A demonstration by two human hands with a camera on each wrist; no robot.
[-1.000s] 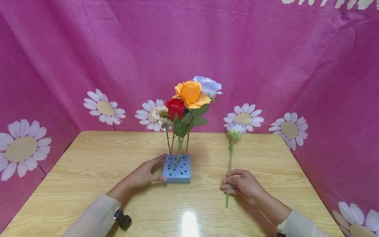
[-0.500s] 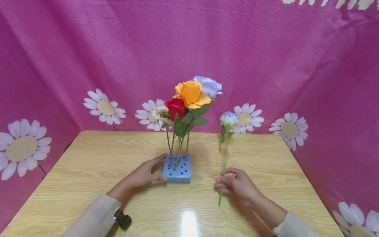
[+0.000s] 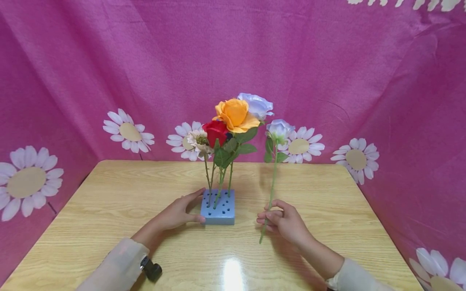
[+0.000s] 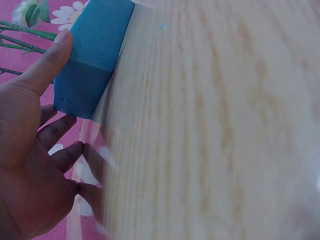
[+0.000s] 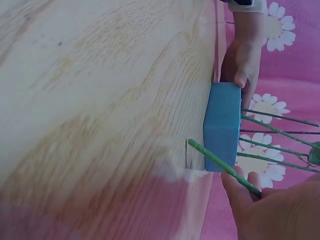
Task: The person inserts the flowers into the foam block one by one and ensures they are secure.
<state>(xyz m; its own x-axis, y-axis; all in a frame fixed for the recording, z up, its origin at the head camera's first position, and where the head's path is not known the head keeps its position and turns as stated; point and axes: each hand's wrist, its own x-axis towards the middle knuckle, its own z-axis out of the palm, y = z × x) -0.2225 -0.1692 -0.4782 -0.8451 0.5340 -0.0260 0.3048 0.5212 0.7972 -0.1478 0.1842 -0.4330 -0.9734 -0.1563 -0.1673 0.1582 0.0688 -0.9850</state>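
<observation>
My right hand (image 3: 287,222) pinches the green stem of a pale lilac artificial flower (image 3: 280,130) near its lower end. The flower stands nearly upright, its stem tip above the table, to the right of a blue foam block (image 3: 218,220). In the right wrist view, the bare stem end (image 5: 212,157) points towards the block. My left hand (image 3: 178,212) holds the block's left side, thumb at the front corner and index finger at the back corner. A red rose (image 3: 215,133), an orange rose (image 3: 236,115), a lilac rose (image 3: 256,106) and a cream flower (image 3: 199,141) rise from the block.
The block's top has several small holes (image 3: 223,212) around the stems. Under it lies a light wooden table (image 3: 145,182). A pink cloth (image 3: 233,48) printed with white daisies encloses the back and sides. A black wrist device (image 3: 151,270) sits at my left sleeve.
My right hand has moved left, carrying the flower; its bloom has risen, now just right of the other blooms. My left hand and the block have stayed still.
</observation>
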